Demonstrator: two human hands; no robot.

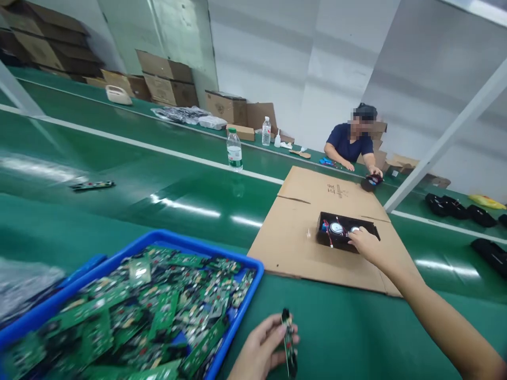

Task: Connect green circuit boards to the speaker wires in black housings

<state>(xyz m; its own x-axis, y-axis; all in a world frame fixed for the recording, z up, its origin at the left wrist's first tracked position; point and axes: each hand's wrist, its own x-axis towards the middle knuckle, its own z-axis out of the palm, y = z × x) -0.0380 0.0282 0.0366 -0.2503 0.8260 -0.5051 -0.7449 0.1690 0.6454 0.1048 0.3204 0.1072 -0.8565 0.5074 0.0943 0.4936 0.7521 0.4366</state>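
Observation:
Between the thumb and fingers of my left hand [263, 348] is a narrow green circuit board [289, 343], held upright just right of the blue tray. My right arm stretches out to a black speaker box [336, 245] lying on a flat cardboard sheet [285, 256]. Closed on the near wall of that box is my right hand [364, 244], its fingers partly over a round speaker. Another round silver speaker [336, 228] shows inside, with red and black wires and a white connector [331, 245]. Several green circuit boards [162, 311] fill the blue tray [255, 269].
Across the belt, a co-worker [348, 142] handles a dark round part [371, 182]. A water bottle [234, 150] and a single circuit board [93, 185] stand and lie on the green belt [186, 179]. A white post [443, 142] rises at right; cartons [225, 108] line the wall.

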